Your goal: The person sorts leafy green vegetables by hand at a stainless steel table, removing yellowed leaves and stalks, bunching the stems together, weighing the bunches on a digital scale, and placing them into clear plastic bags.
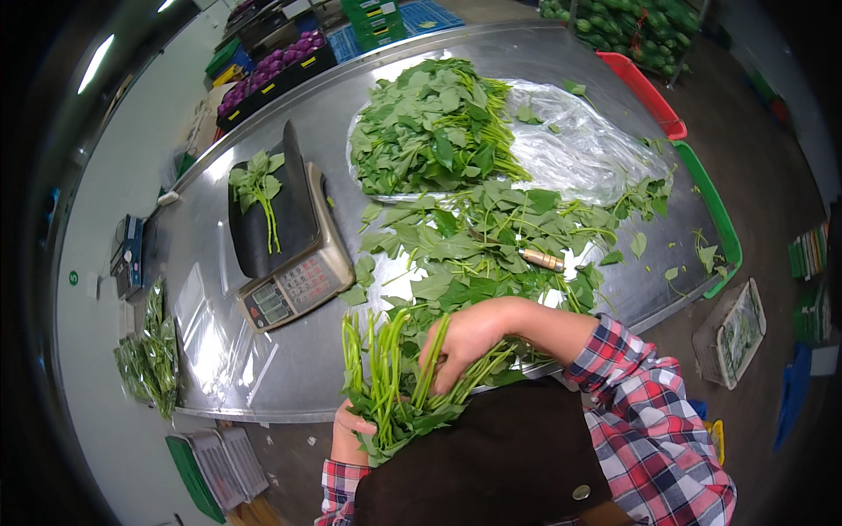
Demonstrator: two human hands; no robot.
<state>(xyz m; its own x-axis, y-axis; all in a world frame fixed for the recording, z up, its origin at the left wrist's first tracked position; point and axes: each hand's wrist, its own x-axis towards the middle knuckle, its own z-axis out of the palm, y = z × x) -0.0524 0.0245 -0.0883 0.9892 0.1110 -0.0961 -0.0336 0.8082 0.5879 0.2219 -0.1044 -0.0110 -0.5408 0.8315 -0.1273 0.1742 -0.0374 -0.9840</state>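
Note:
My left hand [353,427] is closed round a bunch of leafy greens [382,359], cut stems pointing up and leaves hanging down against my dark apron. Much of that hand is hidden behind the leaves. On the bunch's right side, my right hand [474,337] has its fingers curled round a few stems; its fingertips are partly covered. Loose leafy greens [491,232] lie spread across the steel table [206,386] just beyond my hands. Among them rests a tool with a wooden handle [541,259], its other end under leaves. Farther back, a large heap of greens [430,123] sits on clear plastic [570,140].
Left of the greens stands a digital scale [307,285], a small sprig [260,188] in its black pan. Clear plastic bags [215,324] lie nearby. Packed greens [149,351] sit beyond the left edge. Red [645,92] and green [715,210] crates border the right edge.

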